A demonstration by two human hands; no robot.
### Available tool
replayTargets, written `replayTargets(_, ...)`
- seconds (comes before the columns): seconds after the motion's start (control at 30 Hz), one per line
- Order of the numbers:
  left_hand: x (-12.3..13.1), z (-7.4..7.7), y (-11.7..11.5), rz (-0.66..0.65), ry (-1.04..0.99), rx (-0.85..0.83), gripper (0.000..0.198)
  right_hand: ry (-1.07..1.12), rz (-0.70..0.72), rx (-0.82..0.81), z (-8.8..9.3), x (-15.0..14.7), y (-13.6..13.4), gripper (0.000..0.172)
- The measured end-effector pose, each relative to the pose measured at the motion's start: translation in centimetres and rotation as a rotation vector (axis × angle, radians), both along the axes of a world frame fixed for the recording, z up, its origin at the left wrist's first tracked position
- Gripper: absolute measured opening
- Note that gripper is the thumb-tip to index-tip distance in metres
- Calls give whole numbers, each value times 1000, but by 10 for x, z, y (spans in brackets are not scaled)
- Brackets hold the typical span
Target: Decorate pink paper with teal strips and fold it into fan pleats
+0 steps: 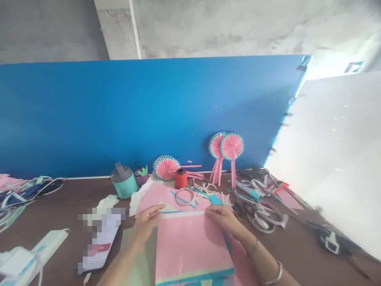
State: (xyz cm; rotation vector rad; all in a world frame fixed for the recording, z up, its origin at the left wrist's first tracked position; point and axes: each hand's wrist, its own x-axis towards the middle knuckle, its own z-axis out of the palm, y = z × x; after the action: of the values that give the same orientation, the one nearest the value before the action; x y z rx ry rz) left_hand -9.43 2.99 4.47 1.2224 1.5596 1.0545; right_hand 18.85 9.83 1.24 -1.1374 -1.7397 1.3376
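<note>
running left-right, white strip (184, 214) along far edge of pink paper (193, 246)

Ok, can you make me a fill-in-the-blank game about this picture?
1. The person's left hand and right hand hold the far edge of a rectangular paper sheet that is mostly ____.
2. The number of round pink pleated-paper fans standing upright before the flat blue panel is ____.
3. The rectangular phone with a lit screen lies nearer the ____ hand.
4. The small cylindrical spool is coloured ____.

Missing words: pink; two; left; red.
</note>
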Motion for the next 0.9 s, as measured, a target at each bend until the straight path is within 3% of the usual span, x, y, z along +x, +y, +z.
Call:
replayTargets(0.07, -1, 4, 4, -42, -9, 1, 64, 14, -19, -30, 1, 1, 0, 41)
replayTargets(0.17, 1, 4, 11, -6, -4, 17, 61, 41, -49, -20, 0, 2, 1, 42)
replayTargets(0.33, 10, -16, 20, -21, -4, 89, 42, 31, -125, 43, -7, 4, 8, 42)
replayTargets(0.43, 14, -27, 21, -12, -4, 123, 47, 36, -185, 67, -11, 4, 11, 39)
replayTargets(0.63, 15, -31, 13, -21, 41, 179, 45, 79, -223, 55, -20, 12, 19, 35)
replayTargets(0.73, 15, -30, 11, 24, 49, 183, 45, 60, -410, 164, -21, 21, 24, 37)
replayTargets(0.83, 16, -30, 12, 44, 42, 189, 46, -75, -678, 393, -6, 18, 18, 32)
replayTargets(0.9, 18, -30, 12, 24, 45, 195, 45, -175, -616, 589, 11, 3, 6, 23)
